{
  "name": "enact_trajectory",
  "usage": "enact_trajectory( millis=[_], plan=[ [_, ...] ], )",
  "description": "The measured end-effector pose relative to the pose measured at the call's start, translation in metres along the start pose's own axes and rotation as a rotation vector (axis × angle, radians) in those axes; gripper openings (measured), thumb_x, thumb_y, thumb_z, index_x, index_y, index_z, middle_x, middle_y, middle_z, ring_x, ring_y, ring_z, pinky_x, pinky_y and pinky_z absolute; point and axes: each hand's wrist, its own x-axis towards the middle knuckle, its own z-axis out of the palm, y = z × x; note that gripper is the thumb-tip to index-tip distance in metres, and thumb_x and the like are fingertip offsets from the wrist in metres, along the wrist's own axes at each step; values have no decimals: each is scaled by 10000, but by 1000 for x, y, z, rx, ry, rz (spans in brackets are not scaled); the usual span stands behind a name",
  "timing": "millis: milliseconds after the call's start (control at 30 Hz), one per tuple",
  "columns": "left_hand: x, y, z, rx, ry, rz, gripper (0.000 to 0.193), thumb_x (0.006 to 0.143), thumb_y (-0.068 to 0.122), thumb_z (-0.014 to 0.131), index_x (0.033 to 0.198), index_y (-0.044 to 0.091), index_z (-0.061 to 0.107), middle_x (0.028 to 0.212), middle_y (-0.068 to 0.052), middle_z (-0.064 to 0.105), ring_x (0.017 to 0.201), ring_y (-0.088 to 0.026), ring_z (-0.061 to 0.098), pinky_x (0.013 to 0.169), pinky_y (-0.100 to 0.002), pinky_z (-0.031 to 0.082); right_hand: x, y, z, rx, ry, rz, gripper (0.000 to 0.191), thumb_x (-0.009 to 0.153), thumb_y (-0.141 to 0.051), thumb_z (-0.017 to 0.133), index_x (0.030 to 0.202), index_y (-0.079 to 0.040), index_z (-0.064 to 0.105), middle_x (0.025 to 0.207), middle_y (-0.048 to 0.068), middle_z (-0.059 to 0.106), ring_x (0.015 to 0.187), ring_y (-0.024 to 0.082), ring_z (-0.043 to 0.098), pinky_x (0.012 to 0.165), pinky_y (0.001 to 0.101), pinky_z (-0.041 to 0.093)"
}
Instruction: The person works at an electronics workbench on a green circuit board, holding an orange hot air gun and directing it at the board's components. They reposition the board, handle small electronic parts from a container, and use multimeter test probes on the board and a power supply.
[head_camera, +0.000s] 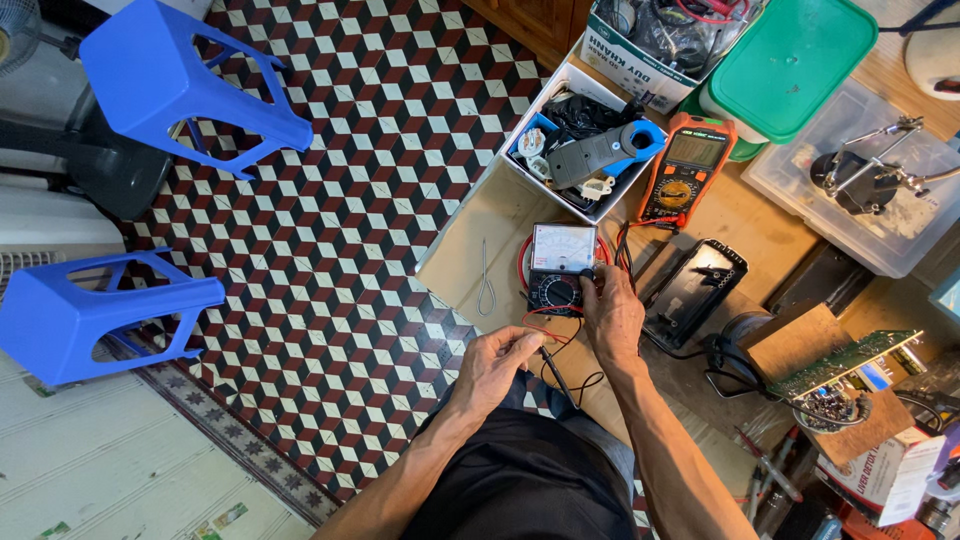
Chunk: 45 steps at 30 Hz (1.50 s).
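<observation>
Two hands at work on a small black needle meter (560, 265), which lies flat near the front edge of my wooden bench (480, 215), w/ red & black leads looped round it. My right hand (612, 315) rests on the meter's right side, fingers curled down onto the dial knob; can't tell how tight the pinch is. My left hand (495, 362) sits just below the meter, fingers bent & closed round a thin black probe (556, 372) that slants down toward my lap.

Right of the meter, touching nothing I hold, lies a black case half (695, 290). Behind it stands an orange digital meter (685, 170), and left of that a white box (580, 140) w/ a blue-grey clamp meter & bits inside. A bent wire loop (486, 275) lies on the bench left of the needle meter. Farther right: a green circuit board (845, 360) and a green-lidded tub (790, 60). On the patterned tile floor, well apart, 2 blue stools (180, 85).
</observation>
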Motion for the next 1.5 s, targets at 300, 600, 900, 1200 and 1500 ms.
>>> enact_trajectory(
  millis=[300,600,900,1200,1500],
  plan=[
    [0,5,4,30,6,-13,409,920,409,713,999,15,791,693,44,603,654,-52,541,596,-213,460,1,-2,-9,30,-37,-50,215,954,-151,698,1102,-25,605,1021,189,701,893,380,696,733,475,550],
    [0,6,3,73,-2,-19,406,925,422,697,984,31,790,681,33,608,646,-57,556,597,-212,475,3,-4,-12,33,-65,-82,212,950,-125,690,1098,-12,589,1016,194,692,875,378,697,718,472,549],
    [-4,6,4,56,-19,1,397,931,406,697,994,28,797,702,34,618,659,-60,548,606,-220,477,1,-3,-15,15,-70,-112,192,962,-126,682,1066,-8,571,1033,195,682,881,387,688,719,480,546],
    [-5,9,5,63,-14,-27,393,925,404,699,999,30,795,690,36,614,654,-58,551,603,-218,475,1,-1,-11,5,-97,-94,198,962,-135,675,1065,-14,557,1028,201,675,863,403,686,699,491,544],
    [-4,6,10,24,-43,-19,386,930,395,704,1026,30,786,716,40,622,657,-52,539,601,-206,467,1,3,-13,13,-92,-99,207,963,-136,676,1101,-17,579,1046,202,672,878,398,686,718,493,542]
  ],
)
